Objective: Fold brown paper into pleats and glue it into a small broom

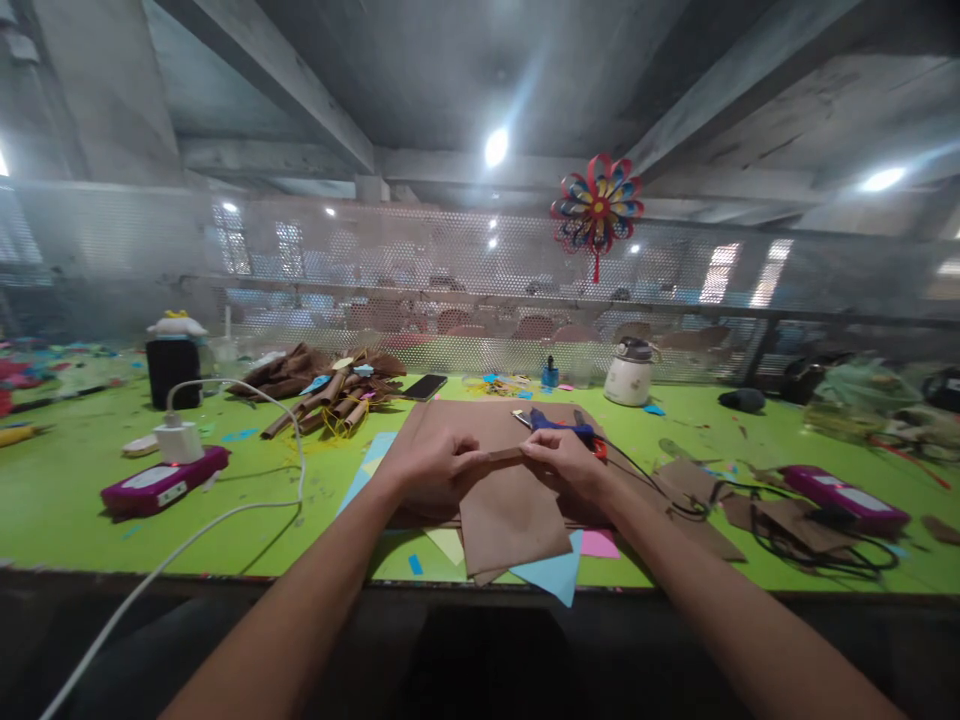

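Between my two hands, a narrow brown strip [505,454] is stretched level above brown sheets. My left hand [444,460] pinches its left end between thumb and fingers. The right end sits in the closed fingertips of my right hand [562,457]. Below the strip lies a loose brown piece [514,520], its lower corner over the table's front part. Larger brown sheets [450,415] are spread under both hands. Just behind my right hand rests a blue glue gun [559,424], partly hidden by that hand.
Rolled brown pieces [337,390] are heaped at the back left, near a phone [425,387]. A white cable [301,450] loops from a purple power strip [165,482]. Black cables [810,545] coil at the right by another power strip [847,498]. A white jug [628,376] stands behind.
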The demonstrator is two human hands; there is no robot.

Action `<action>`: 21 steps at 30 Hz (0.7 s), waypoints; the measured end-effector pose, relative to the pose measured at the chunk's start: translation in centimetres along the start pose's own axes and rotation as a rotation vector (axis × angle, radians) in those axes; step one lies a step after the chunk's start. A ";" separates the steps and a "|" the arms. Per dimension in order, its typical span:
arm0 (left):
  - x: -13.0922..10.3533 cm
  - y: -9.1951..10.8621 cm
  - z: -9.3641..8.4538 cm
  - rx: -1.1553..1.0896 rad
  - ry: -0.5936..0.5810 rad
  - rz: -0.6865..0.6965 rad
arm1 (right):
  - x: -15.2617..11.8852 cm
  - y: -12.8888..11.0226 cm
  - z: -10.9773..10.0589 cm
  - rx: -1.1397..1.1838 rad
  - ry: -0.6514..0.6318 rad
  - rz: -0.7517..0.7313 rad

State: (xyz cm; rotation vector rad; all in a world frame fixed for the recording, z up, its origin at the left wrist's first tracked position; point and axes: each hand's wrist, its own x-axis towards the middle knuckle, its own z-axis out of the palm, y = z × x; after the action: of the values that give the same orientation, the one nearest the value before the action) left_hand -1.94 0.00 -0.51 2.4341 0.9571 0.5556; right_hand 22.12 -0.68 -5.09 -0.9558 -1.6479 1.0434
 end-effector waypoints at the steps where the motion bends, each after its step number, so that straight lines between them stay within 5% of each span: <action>1: 0.0 0.2 0.1 0.004 -0.005 -0.003 | 0.1 0.1 0.0 -0.022 0.005 -0.002; 11: 0.8 -0.3 1.6 -0.026 -0.101 0.061 | -0.1 -0.7 1.2 -0.296 -0.030 -0.005; 21: 0.5 -1.0 1.8 -0.020 -0.120 -0.023 | -0.8 -1.0 1.8 -0.453 -0.156 -0.057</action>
State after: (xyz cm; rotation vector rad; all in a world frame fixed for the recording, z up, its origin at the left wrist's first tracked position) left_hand -1.14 0.53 -2.39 2.4058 0.9247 0.4043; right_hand 20.48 -2.15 -4.73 -1.1293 -2.0823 0.7316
